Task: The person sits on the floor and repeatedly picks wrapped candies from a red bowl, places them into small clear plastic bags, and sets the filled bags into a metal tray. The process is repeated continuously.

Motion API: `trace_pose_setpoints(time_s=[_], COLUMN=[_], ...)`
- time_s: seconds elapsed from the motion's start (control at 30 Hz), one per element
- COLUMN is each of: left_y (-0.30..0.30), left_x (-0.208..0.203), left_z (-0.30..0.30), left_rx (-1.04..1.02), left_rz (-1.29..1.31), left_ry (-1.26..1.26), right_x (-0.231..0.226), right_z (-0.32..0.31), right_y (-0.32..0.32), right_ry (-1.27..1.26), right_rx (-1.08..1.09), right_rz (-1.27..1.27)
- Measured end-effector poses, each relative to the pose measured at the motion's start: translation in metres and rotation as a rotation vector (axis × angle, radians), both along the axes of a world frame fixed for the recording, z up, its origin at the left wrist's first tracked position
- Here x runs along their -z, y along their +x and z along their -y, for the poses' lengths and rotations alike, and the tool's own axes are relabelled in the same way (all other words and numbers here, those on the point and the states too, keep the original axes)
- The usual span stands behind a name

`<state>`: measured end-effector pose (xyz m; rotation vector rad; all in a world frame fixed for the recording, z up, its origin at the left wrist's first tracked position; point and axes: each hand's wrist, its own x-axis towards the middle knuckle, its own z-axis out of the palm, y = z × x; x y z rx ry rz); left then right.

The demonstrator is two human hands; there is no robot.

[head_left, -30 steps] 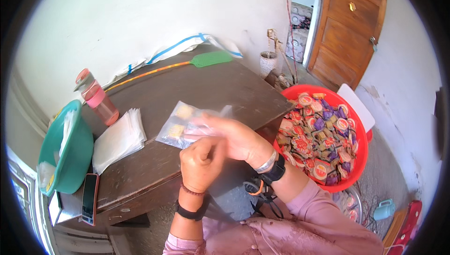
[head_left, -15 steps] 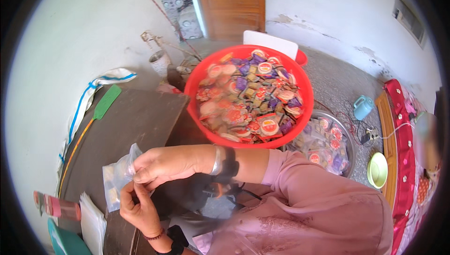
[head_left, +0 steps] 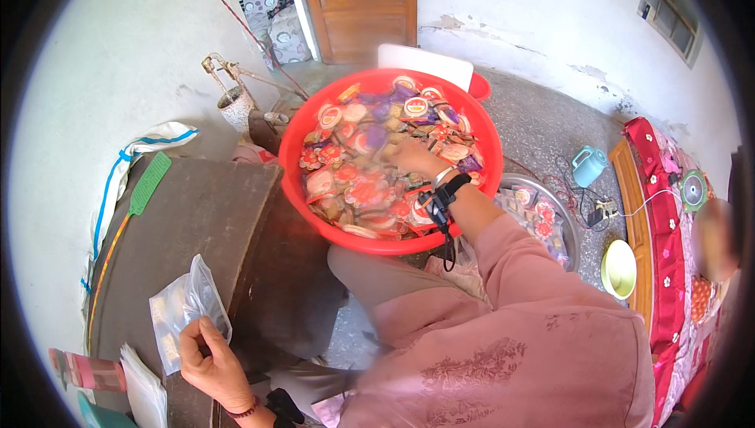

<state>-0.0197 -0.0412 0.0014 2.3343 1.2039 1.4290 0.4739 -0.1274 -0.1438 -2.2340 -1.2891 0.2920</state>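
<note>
My left hand (head_left: 214, 369) pinches the edge of a clear plastic bag (head_left: 182, 314) over the dark tabletop. Several small pale pieces show through the bag's wall. My right hand (head_left: 417, 157) is down among the small wrapped packets (head_left: 366, 192) heaped in a large red tub (head_left: 492, 141). Its fingers are blurred and partly hidden, so whether they grip a packet cannot be told. The packets are a mix of red, purple and tan, some with round or flower-shaped labels.
On the dark table (head_left: 197, 200) lies a green fly swatter (head_left: 149, 184); flat clear bags (head_left: 145, 390) are stacked near a pink container (head_left: 94, 371). Right of the tub stand a metal basin (head_left: 573, 239) of filled bags, a blue jug (head_left: 588, 167) and a green bowl (head_left: 619, 269). A person shows, blurred, at far right.
My right hand has left the plastic bag and swung across into the red tub. My left hand keeps the bag, now slightly lower and to the left. The view has shifted slightly.
</note>
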Motion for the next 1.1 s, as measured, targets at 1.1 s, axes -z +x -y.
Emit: trace_pose_setpoints(time_s=[1.1], left_y=[0.003], left_x=[-0.012], left_z=[0.011], left_rx=[0.014], left_rz=[0.004], left_ry=[-0.093], right_x=[-0.014], right_z=[0.023], right_y=[-0.045], right_ry=[-0.135], right_rx=[0.005], right_rz=[0.173])
